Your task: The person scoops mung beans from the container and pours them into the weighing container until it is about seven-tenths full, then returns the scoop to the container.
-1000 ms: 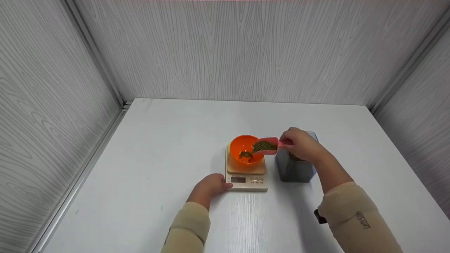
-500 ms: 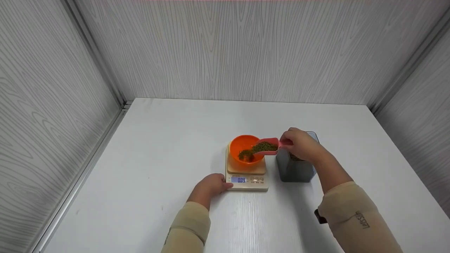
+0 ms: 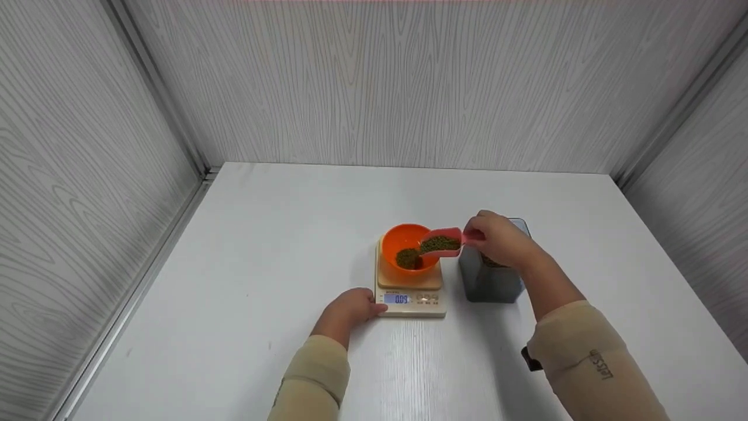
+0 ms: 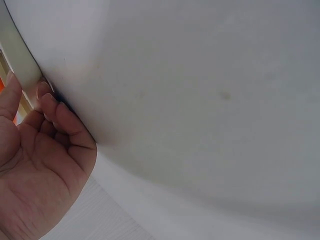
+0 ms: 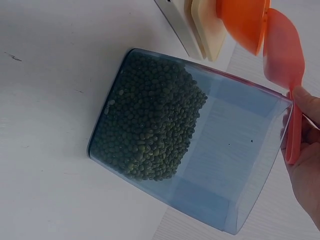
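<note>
Counter is filling the lower frame. Bin is standing right of centre; at centre, scale, left hand pinching its lower-left edge, bowl sitting on top. Right hand is pinching the scoop by its handle, best hold, blade over bowl's right rim; probably handling light, stiff. Right wrist view is showing the bin's bean level; head view isn't.

Bare hands here, beige left sleeve, matching right sleeve with dark lettering across it, and there, a small black block peeking from its edge
</note>
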Action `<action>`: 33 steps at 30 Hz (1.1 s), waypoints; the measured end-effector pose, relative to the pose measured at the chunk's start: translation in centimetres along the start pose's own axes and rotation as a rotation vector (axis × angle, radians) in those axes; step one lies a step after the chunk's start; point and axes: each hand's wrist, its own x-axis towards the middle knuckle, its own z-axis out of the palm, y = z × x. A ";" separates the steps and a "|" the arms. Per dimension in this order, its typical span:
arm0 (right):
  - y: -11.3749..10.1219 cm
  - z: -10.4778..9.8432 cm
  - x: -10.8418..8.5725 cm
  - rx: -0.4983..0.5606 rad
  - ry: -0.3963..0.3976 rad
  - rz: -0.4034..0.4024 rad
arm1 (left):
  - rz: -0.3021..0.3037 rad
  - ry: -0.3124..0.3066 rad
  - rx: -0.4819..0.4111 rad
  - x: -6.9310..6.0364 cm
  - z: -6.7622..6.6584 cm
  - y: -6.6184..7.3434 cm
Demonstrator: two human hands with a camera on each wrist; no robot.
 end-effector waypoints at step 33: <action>-1.0 -0.5 0.3 -0.087 0.013 -0.054 | 0.035 0.011 0.035 0.0 0.0 0.0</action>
